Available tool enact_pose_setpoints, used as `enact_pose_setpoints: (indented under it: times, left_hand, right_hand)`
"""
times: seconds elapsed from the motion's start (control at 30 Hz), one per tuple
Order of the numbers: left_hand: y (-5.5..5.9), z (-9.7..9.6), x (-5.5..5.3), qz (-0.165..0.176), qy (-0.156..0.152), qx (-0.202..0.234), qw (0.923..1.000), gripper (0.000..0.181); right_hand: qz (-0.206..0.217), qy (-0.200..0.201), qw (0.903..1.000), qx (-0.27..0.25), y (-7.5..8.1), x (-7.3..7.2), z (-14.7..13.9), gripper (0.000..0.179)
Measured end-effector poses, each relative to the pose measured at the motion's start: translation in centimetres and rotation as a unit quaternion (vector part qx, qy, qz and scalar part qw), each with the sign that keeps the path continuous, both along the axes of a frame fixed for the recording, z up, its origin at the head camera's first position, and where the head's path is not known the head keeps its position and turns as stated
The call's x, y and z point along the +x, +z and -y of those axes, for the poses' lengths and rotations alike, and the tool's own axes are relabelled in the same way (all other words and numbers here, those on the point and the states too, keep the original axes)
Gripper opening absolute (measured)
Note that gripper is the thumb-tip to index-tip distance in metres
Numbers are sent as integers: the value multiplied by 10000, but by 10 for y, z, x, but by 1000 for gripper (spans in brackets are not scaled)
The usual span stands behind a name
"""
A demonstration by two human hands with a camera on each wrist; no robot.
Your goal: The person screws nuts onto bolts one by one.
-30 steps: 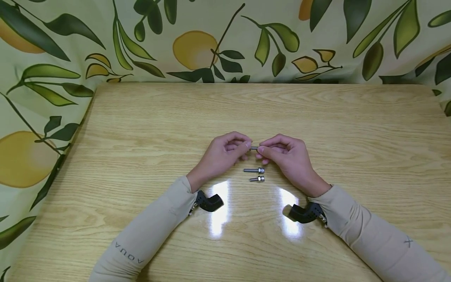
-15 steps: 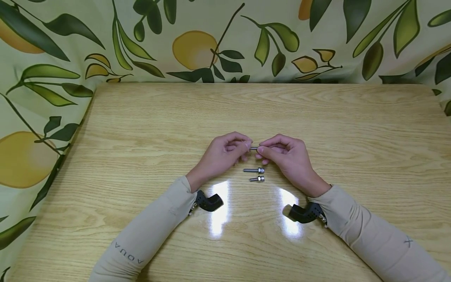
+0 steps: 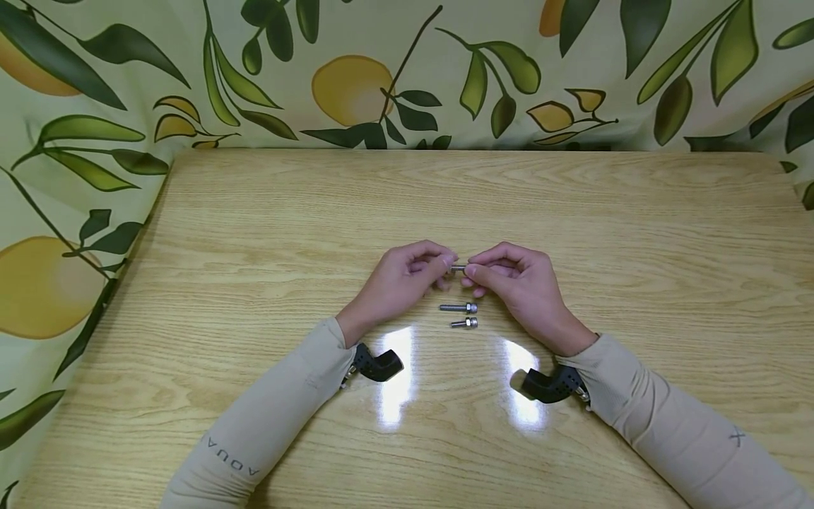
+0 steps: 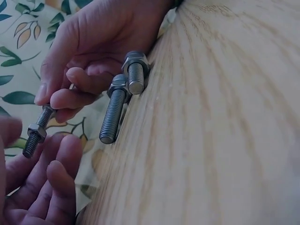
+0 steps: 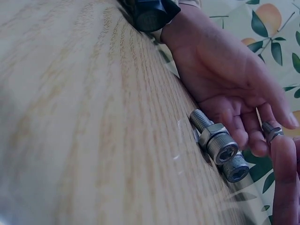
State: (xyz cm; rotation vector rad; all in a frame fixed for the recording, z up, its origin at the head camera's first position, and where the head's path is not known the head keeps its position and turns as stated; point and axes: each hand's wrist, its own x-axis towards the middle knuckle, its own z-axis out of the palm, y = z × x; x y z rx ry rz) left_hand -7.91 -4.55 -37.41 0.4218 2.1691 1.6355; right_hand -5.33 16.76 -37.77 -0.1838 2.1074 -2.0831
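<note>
In my right hand [image 3: 523,286], thumb and fingers pinch a small metal bolt [image 4: 45,115] near its head end, which the fingertips hide. A hex nut [image 4: 36,133] sits partway along its thread. My left hand [image 3: 402,280] is at the bolt's free end. In the left wrist view its thumb stands off from the nut, and its other fingers lie loosely bent around the bolt's tip; whether one touches is unclear. Closer to the person lie a longer socket-head bolt [image 3: 453,308] and a shorter socket-head bolt [image 3: 459,324], each with a nut by its head.
Under the hands is a wood-grain table [image 3: 305,205], with two bright light reflections in front of the bolts. A fruit-and-leaf patterned cloth [image 3: 267,85] hangs along its back and left. Each wrist carries a black camera mount [image 3: 379,363].
The left fingertips have shifted slightly around the bolt's free end. My right hand keeps its hold, and the two bolts on the table have stayed in place.
</note>
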Motion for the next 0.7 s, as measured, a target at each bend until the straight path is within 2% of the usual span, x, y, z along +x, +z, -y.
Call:
enact_pose_setpoints:
  times: [0.17, 0.27, 0.63, 0.7]
  left_hand:
    - [0, 0, 0, 51, -94, -41, 9999, 23]
    - [0, 0, 0, 0, -127, -53, 9999, 29]
    - [-1, 0, 0, -49, -58, -95, 9999, 20]
    - [0, 0, 0, -101, -72, -111, 9999, 23]
  right_hand:
    - [6, -8, 10000, -7, 0, 0, 0, 23]
    - [17, -7, 9999, -103, 0, 0, 0, 23]
    - [10, -22, 10000, -45, 0, 0, 0, 23]
    - [5, -17, 10000, -63, 0, 0, 1, 22]
